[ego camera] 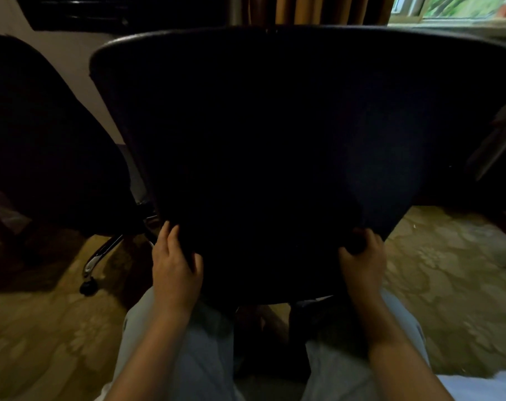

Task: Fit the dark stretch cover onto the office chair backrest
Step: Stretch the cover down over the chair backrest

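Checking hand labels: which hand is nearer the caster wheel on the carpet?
Left. The left hand is right of the caster wheel; the right hand is much farther right.

dim room | daylight from window (pixel 460 8) top right | deep shadows | slight blur | edges bowed

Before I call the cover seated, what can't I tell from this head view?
- Edge of cover on backrest: both dark, head view too dim.
- Hem corners: hidden under left hand and right hand.
- Backrest's upper right corner: cut off by the frame.
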A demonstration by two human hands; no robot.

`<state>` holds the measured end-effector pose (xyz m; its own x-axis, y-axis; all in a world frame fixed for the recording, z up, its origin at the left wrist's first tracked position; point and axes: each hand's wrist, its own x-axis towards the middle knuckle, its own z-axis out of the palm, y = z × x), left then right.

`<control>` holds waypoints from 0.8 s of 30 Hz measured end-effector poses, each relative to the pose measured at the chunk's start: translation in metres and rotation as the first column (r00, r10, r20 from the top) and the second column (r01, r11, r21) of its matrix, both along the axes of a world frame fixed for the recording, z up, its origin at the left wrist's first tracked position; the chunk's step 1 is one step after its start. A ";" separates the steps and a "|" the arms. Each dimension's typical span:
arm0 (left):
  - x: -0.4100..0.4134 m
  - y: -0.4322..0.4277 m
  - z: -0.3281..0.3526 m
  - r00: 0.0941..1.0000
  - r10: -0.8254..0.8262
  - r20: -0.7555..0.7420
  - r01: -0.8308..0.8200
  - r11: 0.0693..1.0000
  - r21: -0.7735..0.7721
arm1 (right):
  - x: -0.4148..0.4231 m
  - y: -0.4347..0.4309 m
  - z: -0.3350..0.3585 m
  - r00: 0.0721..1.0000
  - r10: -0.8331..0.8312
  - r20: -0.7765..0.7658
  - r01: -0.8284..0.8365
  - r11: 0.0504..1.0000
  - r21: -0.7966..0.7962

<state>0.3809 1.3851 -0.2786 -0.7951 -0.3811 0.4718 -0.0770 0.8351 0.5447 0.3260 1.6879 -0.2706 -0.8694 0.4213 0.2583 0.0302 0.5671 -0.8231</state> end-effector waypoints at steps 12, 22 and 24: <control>0.000 -0.012 0.002 0.998 0.061 0.004 -0.061 0.991 0.116 | 0.007 -0.055 -0.006 0.966 0.259 0.005 -0.254 0.947 0.198; -0.004 -0.023 0.011 0.997 -0.001 0.077 -0.023 0.954 0.299 | 0.002 -0.019 -0.005 0.995 0.098 -0.001 -0.097 0.982 0.163; -0.007 -0.024 0.010 0.994 -0.028 0.109 -0.013 0.935 0.353 | 0.000 -0.002 -0.004 1.000 0.009 0.015 -0.011 0.991 0.130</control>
